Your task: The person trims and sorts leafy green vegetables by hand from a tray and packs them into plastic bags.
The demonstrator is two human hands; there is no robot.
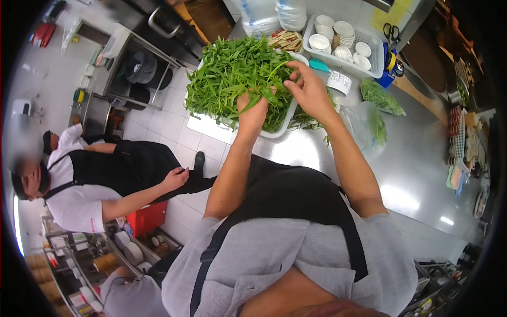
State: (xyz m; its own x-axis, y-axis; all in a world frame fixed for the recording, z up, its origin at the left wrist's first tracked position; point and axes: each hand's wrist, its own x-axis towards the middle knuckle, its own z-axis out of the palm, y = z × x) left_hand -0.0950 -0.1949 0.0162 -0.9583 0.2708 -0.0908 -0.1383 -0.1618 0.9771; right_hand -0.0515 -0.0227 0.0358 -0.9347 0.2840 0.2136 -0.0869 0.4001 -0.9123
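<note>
A big heap of leafy greens (pixel 232 79) with long narrow leaves, like water spinach, rises above the rim of a white plastic basket (pixel 288 122). My left hand (pixel 253 112) is closed around some of the greens at the near side of the heap; leaves cover its fingertips. At the heap's right edge, my right hand (pixel 310 92) has its fingers curled, with a pale green stem (pixel 279 67) meeting the index fingertip. The thumb sits a little lower, apart from the index finger. More loose greens (pixel 303 120) lie beside the basket, beneath my right wrist.
Behind stands a grey basket (pixel 376 64) of small white dishes. A white labelled container (pixel 339 83), bagged greens (pixel 381 96) and a clear plastic bag (pixel 364 129) lie right on the steel counter (pixel 417 158). Black-handled scissors (pixel 391 31) stand behind. A co-worker (pixel 87 174) is at left.
</note>
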